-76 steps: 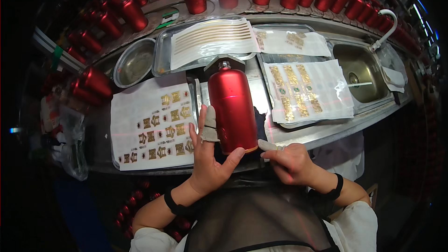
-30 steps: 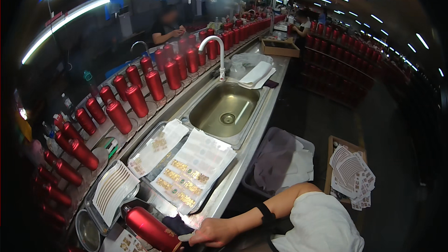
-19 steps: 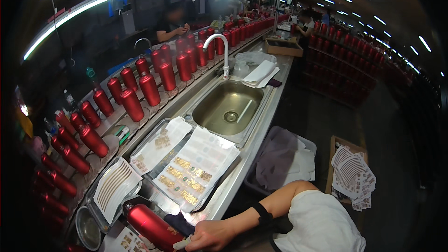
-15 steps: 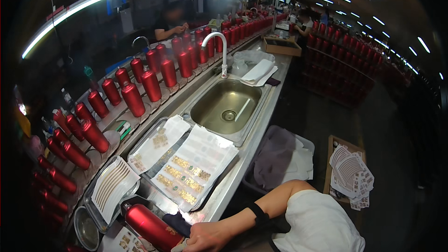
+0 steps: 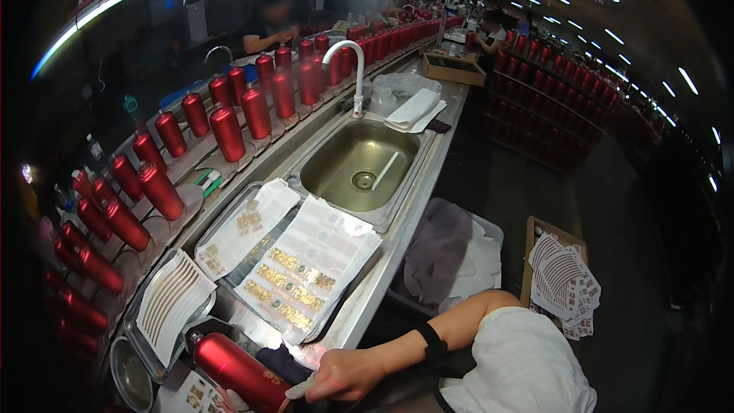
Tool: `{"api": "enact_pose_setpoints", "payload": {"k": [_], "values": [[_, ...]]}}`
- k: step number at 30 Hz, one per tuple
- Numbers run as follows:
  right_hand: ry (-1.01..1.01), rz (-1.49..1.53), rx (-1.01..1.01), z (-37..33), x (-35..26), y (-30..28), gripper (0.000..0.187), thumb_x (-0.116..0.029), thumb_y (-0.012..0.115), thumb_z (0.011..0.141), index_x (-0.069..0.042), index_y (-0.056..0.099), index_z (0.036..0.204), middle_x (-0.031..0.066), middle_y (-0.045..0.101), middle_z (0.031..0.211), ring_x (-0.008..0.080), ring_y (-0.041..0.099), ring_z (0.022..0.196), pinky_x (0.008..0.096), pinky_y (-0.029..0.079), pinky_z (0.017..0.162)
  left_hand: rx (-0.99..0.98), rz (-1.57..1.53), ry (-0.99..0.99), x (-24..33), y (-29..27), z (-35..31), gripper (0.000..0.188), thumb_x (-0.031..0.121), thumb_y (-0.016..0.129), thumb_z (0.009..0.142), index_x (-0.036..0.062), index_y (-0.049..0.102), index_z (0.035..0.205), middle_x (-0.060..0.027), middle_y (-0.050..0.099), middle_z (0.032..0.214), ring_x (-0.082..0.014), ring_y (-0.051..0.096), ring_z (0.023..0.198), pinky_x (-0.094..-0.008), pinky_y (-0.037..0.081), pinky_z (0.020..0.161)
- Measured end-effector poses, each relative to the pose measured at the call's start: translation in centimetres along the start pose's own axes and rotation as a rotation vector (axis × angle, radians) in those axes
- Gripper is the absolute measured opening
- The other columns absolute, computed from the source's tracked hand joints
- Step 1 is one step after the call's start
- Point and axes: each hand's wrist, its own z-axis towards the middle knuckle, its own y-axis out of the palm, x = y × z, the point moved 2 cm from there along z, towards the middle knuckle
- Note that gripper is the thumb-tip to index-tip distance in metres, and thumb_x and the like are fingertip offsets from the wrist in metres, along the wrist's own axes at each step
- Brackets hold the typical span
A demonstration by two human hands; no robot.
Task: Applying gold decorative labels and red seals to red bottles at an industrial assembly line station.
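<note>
A red metallic bottle lies tilted at the near edge of the bench, with a small gold decal near its base. My right hand is curled at the bottle's base end, and a finger in a white cover presses against it. Only a few fingertips of my left hand show at the lower edge, against the bottle's near side; the rest is out of the picture. A dark cloth lies just behind the bottle. Below it is a sheet of gold decals.
Trays with decal sheets and a striped sheet lie beyond the bottle. A round metal bowl stands left, a sink farther off. Red bottles line the conveyor. A tub and a carton stand right.
My view has shifted slightly. The bottles on the line have moved away along it. My right hand has drawn back a little to the right, with its covered finger still on the bottle.
</note>
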Motion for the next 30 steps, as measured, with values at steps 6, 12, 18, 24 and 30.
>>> {"api": "enact_pose_setpoints", "payload": {"k": [6, 12, 18, 24, 30], "values": [[0.034, 0.053, 0.065, -0.8, 1.1, -0.4, 0.023, -0.008, 0.059, 0.080, -0.007, 0.058, 0.103, 0.0124, 0.058, 0.071, 0.0341, 0.061, 0.064, 0.0432, 0.046, 0.055, -0.007, -0.058, -0.020, -0.2, 0.8, 0.3, 0.089, 0.010, 0.086, 0.075, 0.0012, 0.034, 0.147, -0.0291, 0.049, 0.138, -0.0446, 0.054, 0.117, -0.0510, 0.043, 0.100], [-0.033, 0.080, 0.012, 1.3, -0.1, -0.2, 0.026, -0.006, 0.062, 0.079, -0.006, 0.063, 0.106, 0.0122, 0.061, 0.071, 0.0319, 0.063, 0.064, 0.0423, 0.047, 0.055, -0.100, 0.069, -0.106, -2.8, 0.5, -2.2, 0.105, 0.023, 0.088, 0.068, 0.0039, 0.027, 0.152, -0.0262, 0.038, 0.149, -0.0447, 0.040, 0.133, -0.0543, 0.020, 0.115], [0.162, 0.075, 0.086, 1.5, 0.8, -2.6, 0.026, 0.000, 0.066, 0.074, -0.008, 0.071, 0.099, 0.0075, 0.068, 0.073, 0.0238, 0.064, 0.057, 0.0344, 0.049, 0.052, -0.241, -0.029, -0.173, -3.6, -0.9, -3.3, 0.104, 0.036, 0.088, 0.067, 0.0014, 0.034, 0.149, -0.0289, 0.032, 0.152, -0.0435, 0.033, 0.141, -0.0613, 0.016, 0.115], [0.261, -0.007, 0.201, 2.1, 0.5, -3.7, 0.018, 0.002, 0.063, 0.077, 0.000, 0.069, 0.094, 0.0119, 0.071, 0.084, 0.0193, 0.068, 0.069, 0.0278, 0.051, 0.061, -0.143, -0.140, -0.175, -3.7, -4.7, -4.3, 0.082, 0.033, 0.086, 0.072, -0.0044, 0.049, 0.135, -0.0286, 0.041, 0.146, -0.0435, 0.046, 0.132, -0.0536, 0.036, 0.108], [0.371, 0.094, 0.355, 2.9, 1.3, -3.8, 0.014, 0.005, 0.059, 0.082, 0.005, 0.066, 0.094, 0.0133, 0.069, 0.087, 0.0174, 0.067, 0.076, 0.0255, 0.050, 0.064, -0.051, -0.031, -0.319, -5.8, -8.2, -4.9, 0.059, 0.015, 0.082, 0.075, -0.0022, 0.061, 0.128, -0.0192, 0.069, 0.105, -0.0275, 0.070, 0.086, -0.0324, 0.054, 0.079]]}}
